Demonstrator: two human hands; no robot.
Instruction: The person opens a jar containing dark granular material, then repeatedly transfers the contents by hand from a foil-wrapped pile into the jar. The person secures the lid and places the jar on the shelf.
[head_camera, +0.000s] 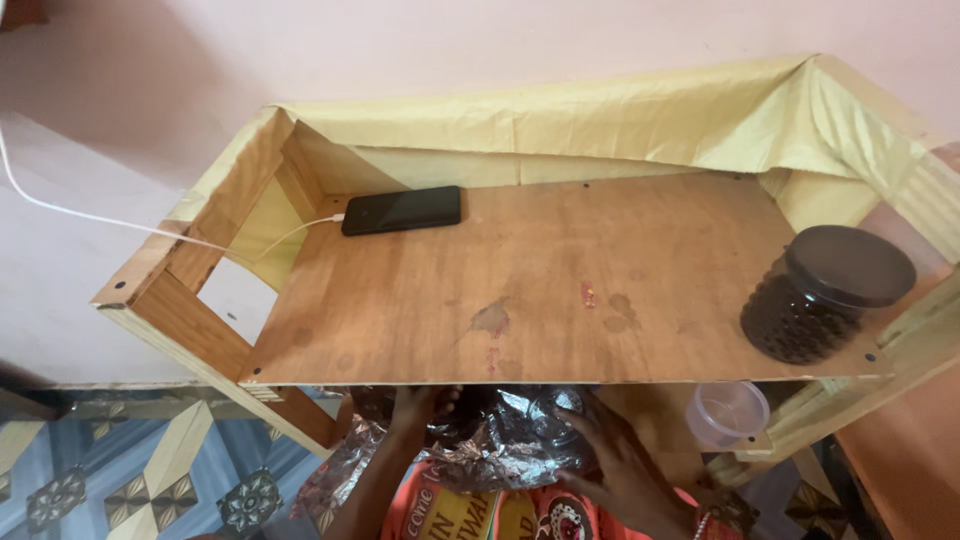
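Observation:
Below the front edge of a wooden shelf (560, 300), both my hands are on a crumpled silvery foil bag (500, 445). My left hand (420, 405) grips the bag's upper left part, its fingers partly hidden under the shelf edge. My right hand (610, 455) presses on the bag's right side with fingers spread over the foil. An orange printed packet (470, 510) lies just under the foil bag.
On the shelf lie a black phone (402, 210) plugged into a white cable (120, 225), and a dark jar (825, 292) with a dark lid at the right. A clear plastic cup (727, 412) sits below right. Yellow paper (600, 115) lines the shelf back. Patterned floor tiles (120, 480) show at lower left.

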